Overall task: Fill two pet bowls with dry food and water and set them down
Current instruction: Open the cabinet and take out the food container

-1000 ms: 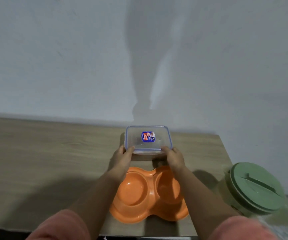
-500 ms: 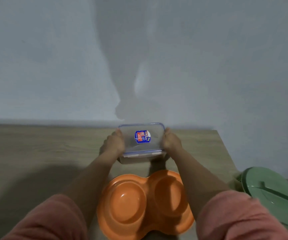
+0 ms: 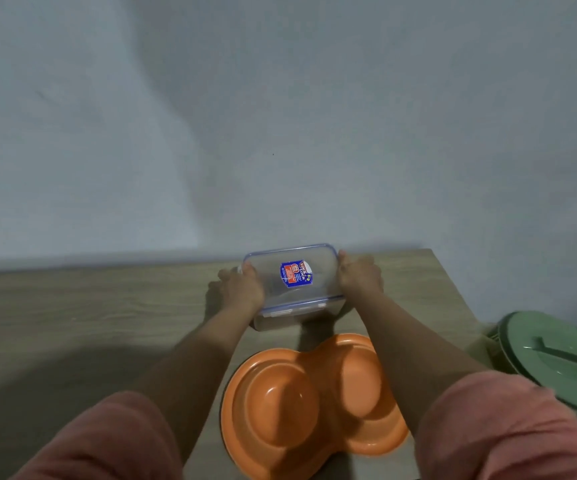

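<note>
A clear plastic food container [image 3: 294, 282] with a blue-rimmed lid and a blue and red sticker stands at the back of the wooden table [image 3: 82, 323], near the wall. My left hand [image 3: 242, 289] grips its left end and my right hand [image 3: 359, 278] grips its right end. An orange double pet bowl [image 3: 314, 400] lies on the table in front of the container, between my forearms. Both of its wells look empty. What is inside the container I cannot tell.
A green round bin with a lid [image 3: 557, 365] stands off the table's right edge, close to my right arm. A plain grey wall [image 3: 280, 133] runs right behind the table. The table's right edge is near the bowl.
Both hands have shifted from the container's front corners to its two ends. The view has dipped and drawn closer, so the bowl sits lower and looks larger.
</note>
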The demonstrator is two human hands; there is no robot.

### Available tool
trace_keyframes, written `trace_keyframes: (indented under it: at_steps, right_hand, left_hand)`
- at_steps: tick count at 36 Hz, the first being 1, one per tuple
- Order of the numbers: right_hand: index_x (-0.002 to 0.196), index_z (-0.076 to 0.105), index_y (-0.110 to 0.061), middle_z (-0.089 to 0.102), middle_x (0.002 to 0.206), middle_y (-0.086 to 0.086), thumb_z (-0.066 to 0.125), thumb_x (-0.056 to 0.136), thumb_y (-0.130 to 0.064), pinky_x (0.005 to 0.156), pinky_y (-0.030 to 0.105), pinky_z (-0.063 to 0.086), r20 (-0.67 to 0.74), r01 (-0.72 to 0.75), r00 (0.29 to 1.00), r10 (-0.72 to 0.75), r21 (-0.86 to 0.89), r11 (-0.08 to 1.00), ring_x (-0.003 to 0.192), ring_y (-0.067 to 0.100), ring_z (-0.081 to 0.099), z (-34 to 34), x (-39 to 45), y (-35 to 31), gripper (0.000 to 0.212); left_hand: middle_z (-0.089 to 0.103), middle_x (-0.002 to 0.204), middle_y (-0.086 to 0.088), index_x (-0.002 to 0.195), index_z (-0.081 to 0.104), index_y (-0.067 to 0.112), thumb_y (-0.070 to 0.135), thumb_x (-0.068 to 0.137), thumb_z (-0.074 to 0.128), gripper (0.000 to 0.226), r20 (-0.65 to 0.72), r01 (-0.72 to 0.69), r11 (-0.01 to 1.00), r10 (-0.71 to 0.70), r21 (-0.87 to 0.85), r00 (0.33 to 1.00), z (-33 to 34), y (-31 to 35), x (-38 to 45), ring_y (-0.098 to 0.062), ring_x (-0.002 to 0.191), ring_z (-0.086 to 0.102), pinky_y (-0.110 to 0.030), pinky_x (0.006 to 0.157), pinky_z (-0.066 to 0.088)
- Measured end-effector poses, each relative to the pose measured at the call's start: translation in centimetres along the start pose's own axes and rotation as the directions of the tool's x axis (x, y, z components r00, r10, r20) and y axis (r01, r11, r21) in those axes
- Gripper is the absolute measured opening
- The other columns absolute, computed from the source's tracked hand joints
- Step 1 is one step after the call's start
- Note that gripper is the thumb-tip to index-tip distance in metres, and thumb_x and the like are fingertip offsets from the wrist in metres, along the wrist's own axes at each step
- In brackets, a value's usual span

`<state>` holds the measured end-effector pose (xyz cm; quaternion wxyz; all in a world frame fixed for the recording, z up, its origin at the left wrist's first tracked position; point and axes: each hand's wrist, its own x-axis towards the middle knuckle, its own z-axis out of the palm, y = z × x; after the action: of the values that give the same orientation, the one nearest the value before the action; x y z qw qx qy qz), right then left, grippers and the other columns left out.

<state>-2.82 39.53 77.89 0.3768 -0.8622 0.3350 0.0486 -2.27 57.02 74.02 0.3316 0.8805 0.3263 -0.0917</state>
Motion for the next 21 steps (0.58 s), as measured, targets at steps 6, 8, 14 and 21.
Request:
trace_keyframes:
  at_steps: [6,8,14,21]
  right_hand:
    - [0.135,0.033,0.002,0.039,0.141,0.024,0.056,0.091,-0.033,0.104,0.04,0.039,-0.071,-0.265,0.947,0.313,0.38,0.886,0.128,0.039,0.044,0.5,-3.8,0.8,0.061]
    - [0.131,0.041,0.002,0.05,0.133,0.024,0.064,0.084,-0.032,0.099,0.042,0.047,0.052,-0.339,0.928,0.369,0.528,0.779,0.118,0.041,0.053,1.7,-5.6,1.2,0.063]
    - [0.119,0.056,-0.003,0.062,0.116,0.019,0.067,0.087,-0.028,0.082,0.045,0.057,0.271,-0.386,0.921,0.281,0.736,0.556,0.105,0.036,0.061,4.1,-7.5,2.0,0.042]
    - [0.128,0.051,-0.002,0.058,0.11,0.017,0.063,0.091,-0.019,0.079,0.036,0.052,0.353,-0.419,0.907,0.229,0.804,0.422,0.097,0.029,0.056,3.7,-8.1,2.0,0.042]
  left_hand:
    - [0.044,0.137,-0.017,0.133,0.042,0.007,0.033,0.097,0.039,0.044,-0.042,-0.412,0.901,0.421,0.139,0.906,-3.6,1.4,0.4,-0.034,0.128,0.04,-0.041,0.104,0.034]
    - [0.051,0.13,-0.02,0.125,0.05,0.005,0.035,0.098,0.031,0.044,0.074,-0.488,0.855,0.483,0.175,0.872,-3.9,2.7,1.8,-0.036,0.121,0.046,-0.043,0.102,0.039]
    - [0.054,0.133,-0.025,0.126,0.055,-0.003,0.033,0.105,0.013,0.059,0.374,-0.687,0.67,0.583,0.281,0.722,-2.8,6.2,2.2,-0.035,0.12,0.052,-0.037,0.102,0.037]
    - [0.05,0.134,-0.02,0.149,0.021,0.004,0.029,0.099,0.046,0.061,0.507,-0.779,0.471,0.592,0.414,0.627,-1.5,6.9,2.7,-0.032,0.12,0.053,-0.038,0.096,0.045]
